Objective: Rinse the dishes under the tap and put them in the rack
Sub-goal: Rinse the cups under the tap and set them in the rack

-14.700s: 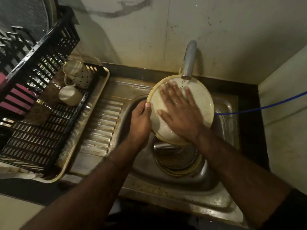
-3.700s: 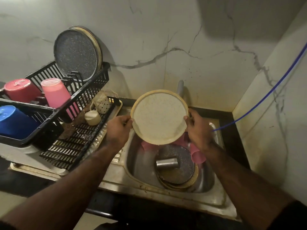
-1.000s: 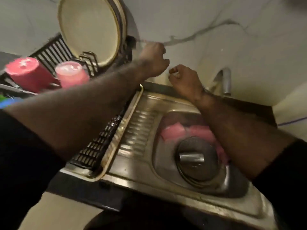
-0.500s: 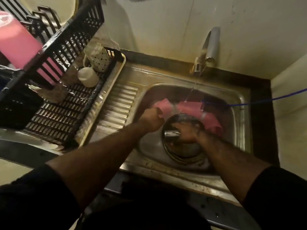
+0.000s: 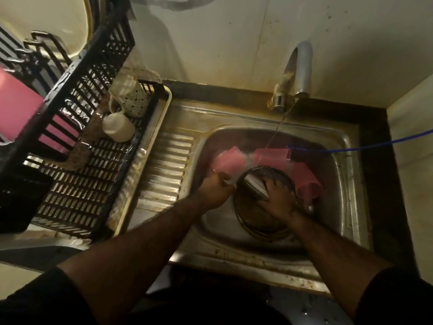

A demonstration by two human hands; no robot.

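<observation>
The right hand (image 5: 278,202) curls over a steel tumbler (image 5: 254,186), likely wet and slippery; grip its wall. The left hand (image 5: 216,190) seems to pinch the dark plate (image 5: 262,221) rim.

The sink (image 5: 346,221) basin is crowded: pink cups (image 5: 269,160) fill its back, a dark plate (image 5: 262,221) its middle, and both arms reach in from the front. Left of the sink, the ribbed drainboard (image 5: 164,170) lies bare. The tap (image 5: 297,73) overhangs the sink's back rim.
</observation>
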